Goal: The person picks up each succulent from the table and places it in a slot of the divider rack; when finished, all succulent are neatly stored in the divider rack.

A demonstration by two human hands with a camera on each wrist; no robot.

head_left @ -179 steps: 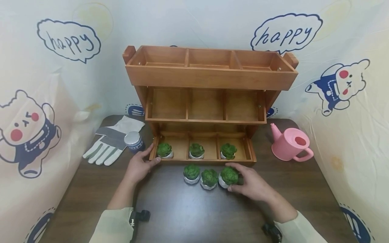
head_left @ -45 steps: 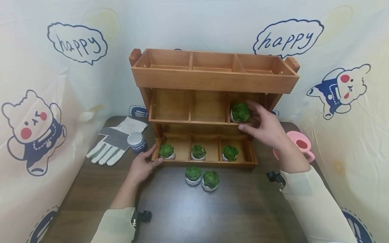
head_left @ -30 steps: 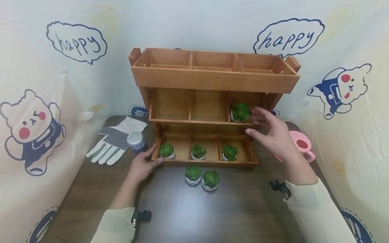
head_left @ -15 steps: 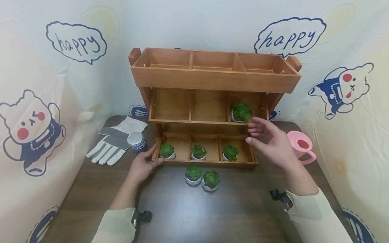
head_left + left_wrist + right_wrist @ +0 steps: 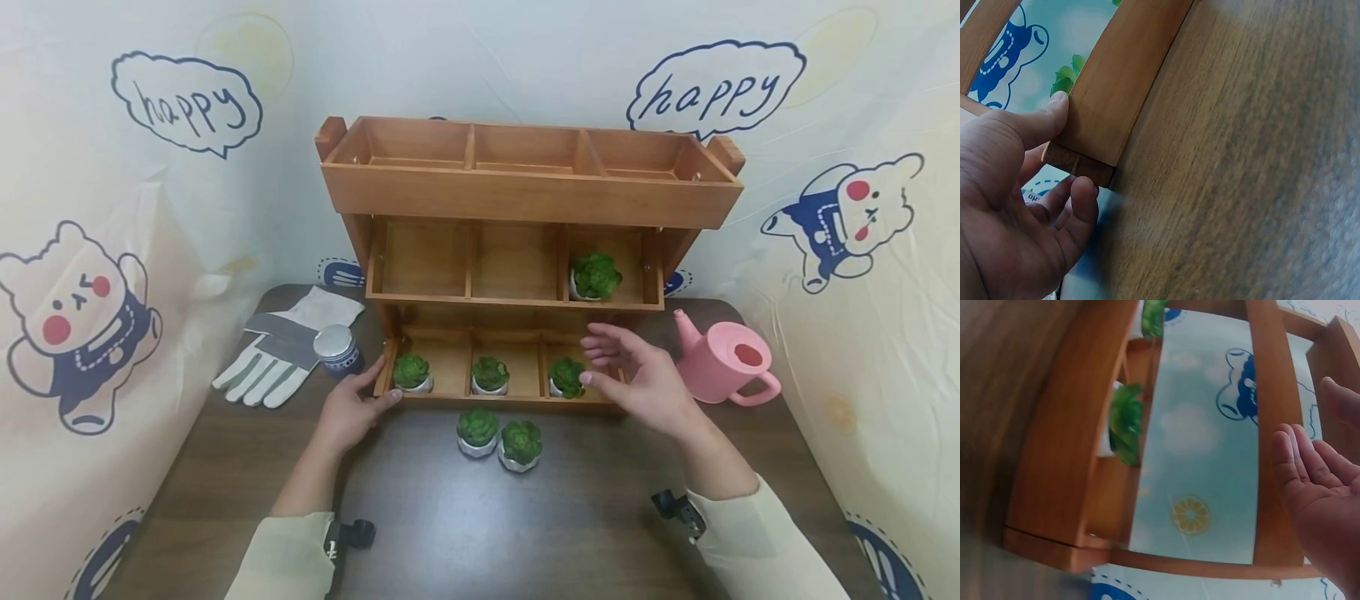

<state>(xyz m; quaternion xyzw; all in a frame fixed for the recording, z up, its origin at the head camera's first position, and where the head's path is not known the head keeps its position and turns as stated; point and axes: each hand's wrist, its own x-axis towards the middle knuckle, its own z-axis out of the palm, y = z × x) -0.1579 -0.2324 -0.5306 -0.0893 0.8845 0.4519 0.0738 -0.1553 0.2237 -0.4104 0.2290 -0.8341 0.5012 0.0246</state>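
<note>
A three-tier wooden planter shelf stands at the back of the table. My left hand grips the left end of its bottom tier, thumb on the front board and fingers curled at the end. My right hand holds nothing, fingers loosely bent, in front of the bottom tier's right end. Just behind its fingertips is a potted succulent in the right compartment. Another potted succulent stands in the middle tier's right compartment. The bottom tier also holds a left succulent and a centre one.
Two more potted succulents, a left one and a right one, stand on the table before the shelf. A pink watering can is at the right. Work gloves and a lidded blue-and-white jar lie left of the shelf.
The right hand has carried one succulent from the table into the middle tier's right compartment and let go. It has since drawn back down and left. The left hand keeps its grip.
</note>
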